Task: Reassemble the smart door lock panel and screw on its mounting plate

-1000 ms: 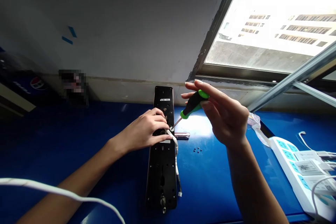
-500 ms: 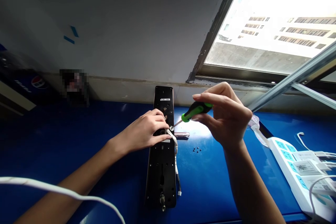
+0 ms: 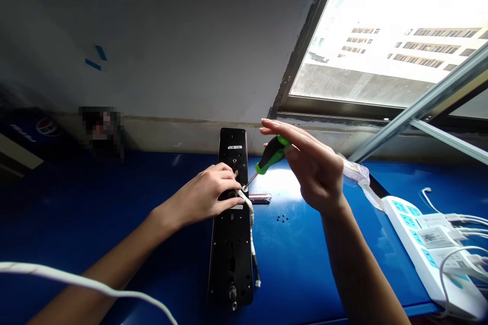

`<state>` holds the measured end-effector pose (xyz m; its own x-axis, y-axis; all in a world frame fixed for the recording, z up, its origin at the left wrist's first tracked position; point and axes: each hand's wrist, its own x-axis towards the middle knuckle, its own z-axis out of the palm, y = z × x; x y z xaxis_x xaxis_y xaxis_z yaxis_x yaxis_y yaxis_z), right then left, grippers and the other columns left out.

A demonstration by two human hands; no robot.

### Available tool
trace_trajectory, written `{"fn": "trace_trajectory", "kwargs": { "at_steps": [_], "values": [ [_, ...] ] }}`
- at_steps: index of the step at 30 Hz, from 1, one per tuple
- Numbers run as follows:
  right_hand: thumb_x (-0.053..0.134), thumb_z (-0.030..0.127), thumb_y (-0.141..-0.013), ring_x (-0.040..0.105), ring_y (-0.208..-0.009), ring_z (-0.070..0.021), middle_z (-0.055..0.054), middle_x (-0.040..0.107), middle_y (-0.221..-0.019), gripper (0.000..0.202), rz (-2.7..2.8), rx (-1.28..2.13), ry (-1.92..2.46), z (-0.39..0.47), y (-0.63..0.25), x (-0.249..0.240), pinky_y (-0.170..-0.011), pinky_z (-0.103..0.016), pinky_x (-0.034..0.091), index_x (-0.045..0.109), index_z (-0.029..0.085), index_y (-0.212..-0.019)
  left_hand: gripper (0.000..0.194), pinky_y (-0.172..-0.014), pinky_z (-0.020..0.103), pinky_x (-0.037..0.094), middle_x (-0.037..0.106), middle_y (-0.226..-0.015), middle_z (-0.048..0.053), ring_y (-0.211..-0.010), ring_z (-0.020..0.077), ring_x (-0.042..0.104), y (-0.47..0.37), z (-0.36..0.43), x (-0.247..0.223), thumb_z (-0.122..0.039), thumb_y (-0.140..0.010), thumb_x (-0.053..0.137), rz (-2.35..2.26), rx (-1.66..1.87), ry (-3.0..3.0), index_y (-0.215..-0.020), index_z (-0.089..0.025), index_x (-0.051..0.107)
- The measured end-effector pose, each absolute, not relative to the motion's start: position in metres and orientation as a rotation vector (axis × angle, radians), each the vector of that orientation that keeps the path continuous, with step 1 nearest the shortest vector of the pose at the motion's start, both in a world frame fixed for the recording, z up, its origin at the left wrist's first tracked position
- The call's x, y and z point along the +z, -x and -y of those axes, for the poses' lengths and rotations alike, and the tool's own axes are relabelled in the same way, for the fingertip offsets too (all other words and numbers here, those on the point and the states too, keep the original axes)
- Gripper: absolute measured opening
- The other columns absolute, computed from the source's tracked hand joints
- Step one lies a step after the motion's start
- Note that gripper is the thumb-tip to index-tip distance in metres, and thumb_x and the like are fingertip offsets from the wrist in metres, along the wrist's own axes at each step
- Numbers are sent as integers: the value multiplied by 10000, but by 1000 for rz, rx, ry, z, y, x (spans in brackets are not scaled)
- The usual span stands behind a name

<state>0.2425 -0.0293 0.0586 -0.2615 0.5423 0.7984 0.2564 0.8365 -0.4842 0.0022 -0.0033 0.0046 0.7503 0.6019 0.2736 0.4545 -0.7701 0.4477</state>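
A long black metal plate [image 3: 229, 244] with small holes and a label stands lengthwise before me on the blue table. My left hand [image 3: 215, 190] rests across its middle, thumb and fingertips pinching a white-wrapped cable [image 3: 249, 213] against it. The cable hangs over the plate's right edge and ends in a small connector [image 3: 258, 283]. In my right hand [image 3: 314, 167] is a green-and-black screwdriver [image 3: 270, 155], its handle end under the palm and stretched fingers. The tilted shaft meets a small white round piece [image 3: 245, 189] at the plate's right edge; any screw there is too small to see.
Several tiny dark screws [image 3: 282, 218] lie right of the plate, near a shiny metal bar [image 3: 261, 198] sticking out beside it. A white power strip [image 3: 415, 249] with plugged-in chargers is at the right. A white cable [image 3: 87, 284] crosses the lower left.
My right hand has shifted from a fingertip grip on the screwdriver handle to stretched fingers and palm over its end. The handle is tilted more upright. My left hand keeps its place on the plate.
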Motion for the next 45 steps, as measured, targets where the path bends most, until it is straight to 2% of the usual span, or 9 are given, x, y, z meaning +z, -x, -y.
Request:
{"fn": "trace_trajectory", "kwargs": {
  "at_steps": [2,6,12,19,24,28,33,37,45],
  "values": [
    [594,151,-1019,726,-1163,-249,-50,744,-1304,434,1855,366,567,30,-242,59,-981,-483,624,675,350,-1396,168,-969,399,547,734,-1038,78,-1119,253,628,-3,3,5,-315,-967,734,-811,572,-2598,-1065,-193,797],
    [868,274,-835,713,-882,-195,-20,720,-993,395,1782,171,616,29,-244,58,-737,-367,643,786,371,-1209,179,-968,399,544,733,-1058,81,-1104,248,635,-2,3,5,-329,-972,730,-823,563,-2586,-1077,-201,798],
    [555,213,-1038,722,-1177,-256,-49,733,-1332,411,1843,372,641,32,-242,59,-995,-498,631,662,340,-1413,181,-939,391,549,737,-1026,81,-1060,249,648,-2,4,6,-320,-966,736,-822,550,-2589,-1074,-192,802],
    [875,296,-824,697,-880,-219,-31,704,-947,398,1762,117,668,31,-240,56,-712,-399,655,788,376,-1204,174,-949,372,547,748,-1035,73,-1056,243,659,-3,4,5,-316,-969,730,-827,575,-2621,-1080,-201,802],
    [634,121,-986,716,-1176,-243,-58,697,-1375,528,1906,426,599,35,-238,59,-941,-449,658,615,365,-1454,165,-942,376,545,746,-1045,75,-1052,247,663,-3,5,5,-305,-965,733,-827,549,-2640,-1064,-189,798],
    [828,172,-855,750,-950,-212,-26,750,-1080,460,1846,254,649,34,-235,55,-792,-381,676,732,332,-1275,187,-954,399,545,747,-1081,80,-1072,258,663,-4,7,7,-296,-964,736,-862,515,-2671,-1104,-184,787],
    [793,180,-878,762,-1008,-197,-17,747,-1205,516,1892,239,782,31,-237,55,-891,-362,671,624,307,-1348,181,-932,414,550,747,-1097,80,-1061,263,665,-7,8,4,-290,-968,731,-875,505,-2742,-1111,-192,779],
    [799,172,-849,773,-907,-188,-1,754,-1029,507,1886,277,814,35,-257,68,-782,-332,679,600,264,-1307,193,-943,444,561,740,-1116,99,-1102,279,649,-13,11,0,-272,-999,682,-807,608,-2809,-1139,-166,762],
    [816,221,-831,711,-662,-125,16,729,-853,362,2248,722,1281,30,-305,75,-543,-214,564,568,234,-1095,217,-1024,517,570,742,-1218,120,-1298,345,574,-53,31,-18,-278,-1029,623,-514,634,-2941,-1146,-146,749]
  ]
}}
